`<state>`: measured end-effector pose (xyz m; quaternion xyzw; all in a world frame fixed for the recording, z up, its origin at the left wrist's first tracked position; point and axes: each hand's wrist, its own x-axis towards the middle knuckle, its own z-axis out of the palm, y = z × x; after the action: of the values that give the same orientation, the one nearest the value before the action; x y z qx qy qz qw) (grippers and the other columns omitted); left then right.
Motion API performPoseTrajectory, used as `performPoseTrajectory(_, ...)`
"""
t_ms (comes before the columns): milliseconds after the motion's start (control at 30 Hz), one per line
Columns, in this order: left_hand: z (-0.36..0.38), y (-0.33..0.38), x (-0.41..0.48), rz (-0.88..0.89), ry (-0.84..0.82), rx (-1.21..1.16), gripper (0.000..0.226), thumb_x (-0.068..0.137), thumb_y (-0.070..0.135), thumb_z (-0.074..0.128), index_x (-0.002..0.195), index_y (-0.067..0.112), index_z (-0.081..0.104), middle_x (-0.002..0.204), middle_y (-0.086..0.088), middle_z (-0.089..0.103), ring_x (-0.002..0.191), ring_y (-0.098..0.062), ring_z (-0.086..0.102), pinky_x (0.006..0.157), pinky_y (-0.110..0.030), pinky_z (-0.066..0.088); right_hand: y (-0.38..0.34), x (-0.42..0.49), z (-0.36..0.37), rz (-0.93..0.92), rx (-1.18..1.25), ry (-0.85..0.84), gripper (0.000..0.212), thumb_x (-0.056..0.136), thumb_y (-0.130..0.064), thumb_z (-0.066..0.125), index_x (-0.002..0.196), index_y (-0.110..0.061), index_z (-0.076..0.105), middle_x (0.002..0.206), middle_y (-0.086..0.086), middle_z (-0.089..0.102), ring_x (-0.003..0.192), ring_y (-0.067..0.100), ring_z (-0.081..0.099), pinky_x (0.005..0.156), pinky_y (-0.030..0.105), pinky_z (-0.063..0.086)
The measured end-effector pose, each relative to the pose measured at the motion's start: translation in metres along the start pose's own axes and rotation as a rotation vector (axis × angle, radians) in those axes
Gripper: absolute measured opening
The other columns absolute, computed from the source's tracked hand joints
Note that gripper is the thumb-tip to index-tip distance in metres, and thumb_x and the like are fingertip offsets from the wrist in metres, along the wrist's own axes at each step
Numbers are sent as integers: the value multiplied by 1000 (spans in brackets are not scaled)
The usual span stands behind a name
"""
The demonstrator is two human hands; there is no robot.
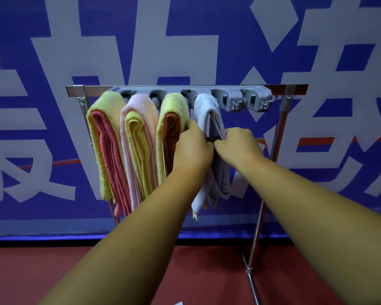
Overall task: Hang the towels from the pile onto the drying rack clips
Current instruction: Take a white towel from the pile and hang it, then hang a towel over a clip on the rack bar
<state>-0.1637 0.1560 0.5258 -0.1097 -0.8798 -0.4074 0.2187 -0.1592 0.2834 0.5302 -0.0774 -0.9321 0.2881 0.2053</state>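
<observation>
A grey-white towel [209,113] hangs folded from the grey clip strip [174,89], gripped mid-length by the fingers of the left hand [193,148] and right hand [238,144]; just left of them hangs a yellow-and-orange towel [171,119]; farther left a pink-and-yellow towel [139,128], then a yellow-and-red towel [103,128]; up and right of the fingers sit two grey clips [227,97].

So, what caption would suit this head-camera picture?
Left hand and right hand grip the white towel hanging on the rack.

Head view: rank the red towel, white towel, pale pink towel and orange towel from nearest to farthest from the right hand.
1. white towel, gripped by the right hand.
2. orange towel, just left of the white one.
3. pale pink towel, further left.
4. red towel, at the far left end of the rack.
</observation>
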Motion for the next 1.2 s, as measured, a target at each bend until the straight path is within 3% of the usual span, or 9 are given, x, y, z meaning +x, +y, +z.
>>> performPoseTrajectory(200,28,-29,-10,-134,-48,-60,31,89,6,59,119,2,53,106,-19,71,96,-38,69,76,-33,52,30,-14,29,70,-7,-113,22,92,-38,65,80,-20,68,76,5,66,68,28,63,54,30,42)
performPoseTrajectory(333,47,-50,-18,-254,-89,-86,27,93,10,58,119,4,61,103,-15,71,93,-34,71,69,-31,52,47,-23,53,80,5,-180,17,93,-37,66,98,-22,73,82,3,71,75,26,68,67,38,59)
performPoseTrajectory(467,61,-73,-27,-291,-121,-65,21,97,18,60,116,10,65,97,-14,73,84,-35,74,72,-43,66,61,-30,72,91,13,-226,18,97,-33,65,111,-24,71,84,-1,70,79,22,69,76,40,62)
performPoseTrajectory(633,76,-101,-32,-318,-131,1,20,93,14,58,109,9,69,90,-17,73,78,-38,73,73,-47,65,74,-33,88,141,64,-281,16,99,-32,67,114,-27,70,89,0,71,85,23,70,76,37,61)
performPoseTrajectory(767,84,-113,-35,-270,-147,31,20,96,10,58,112,7,70,96,-15,72,89,-38,68,79,-38,58,84,-38,103,147,58,-306,9,97,-37,66,96,-29,71,84,-1,74,77,23,71,70,39,62)
performPoseTrajectory(900,92,-127,-44,-254,-214,58,17,100,15,60,109,5,71,89,-9,63,85,-33,62,72,-33,44,96,-47,118,129,4,-398,19,92,-39,73,109,-36,66,100,-4,72,88,21,69,81,40,61)
performPoseTrajectory(1000,102,-148,-63,-188,-319,116,19,97,21,62,106,6,70,96,-16,72,97,-41,67,72,-30,41,112,-56,133,147,-128,-465,35,90,-27,75,122,-25,60,119,6,69,102,29,67,86,36,56)
performPoseTrajectory(1100,108,-177,-95,-149,-449,164,25,94,15,63,115,4,71,115,-19,75,110,-38,68,86,-34,50,127,-77,153,172,-167,-507,47,95,-19,69,140,-13,58,134,17,67,119,37,66,85,30,48)
performPoseTrajectory(1200,114,-206,-128,-136,-610,233,31,95,13,63,123,6,74,121,-16,76,117,-33,68,96,-32,49,137,-107,172,250,-150,-621,41,99,-13,64,139,-4,63,128,17,70,109,33,68,90,35,53)
